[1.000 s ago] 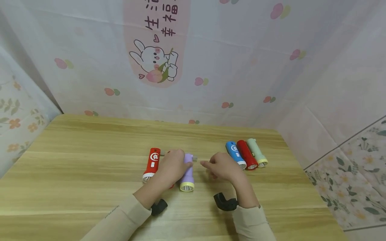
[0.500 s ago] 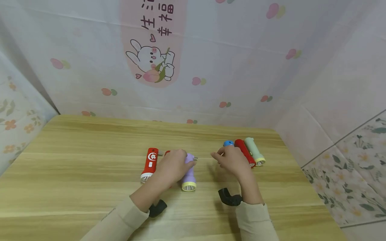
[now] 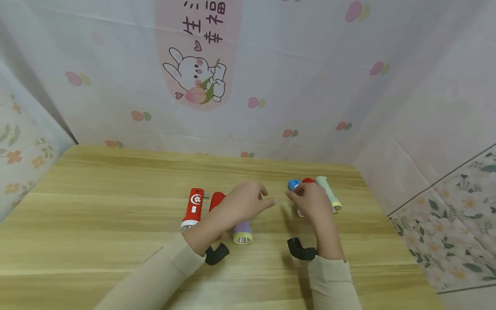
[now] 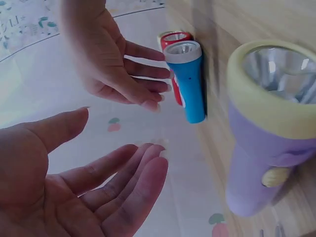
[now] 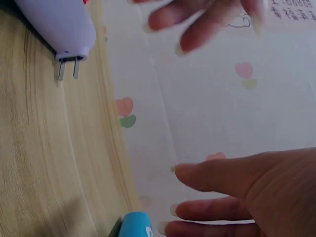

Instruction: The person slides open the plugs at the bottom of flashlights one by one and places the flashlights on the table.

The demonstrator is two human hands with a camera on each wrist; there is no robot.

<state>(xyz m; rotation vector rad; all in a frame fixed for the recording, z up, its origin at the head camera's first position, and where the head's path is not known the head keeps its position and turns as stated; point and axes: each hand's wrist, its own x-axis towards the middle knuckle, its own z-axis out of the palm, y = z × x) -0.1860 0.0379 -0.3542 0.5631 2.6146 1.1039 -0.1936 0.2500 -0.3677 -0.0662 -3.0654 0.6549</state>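
My left hand hovers over the purple flashlight, its fingers loosely bent around nothing. That flashlight's yellow head and side button show in the left wrist view; its two-pin plug is exposed in the right wrist view. Left of it lie a red flashlight, partly covered by my left arm, and a red one with a white head. My right hand is raised over the right-hand group, holding nothing. Beneath it are a blue flashlight and a red one, both partly hidden. A mint-green flashlight lies just beyond.
The wooden table meets a patterned cloth backdrop at its far edge. Floral cloth hangs along the right side. A black curved piece is worn at each wrist, the left one above the tabletop.
My left hand has come off the purple flashlight and shifted right. My right hand has moved right and slightly up, over the blue and red flashlights. The flashlights look nearly unmoved.
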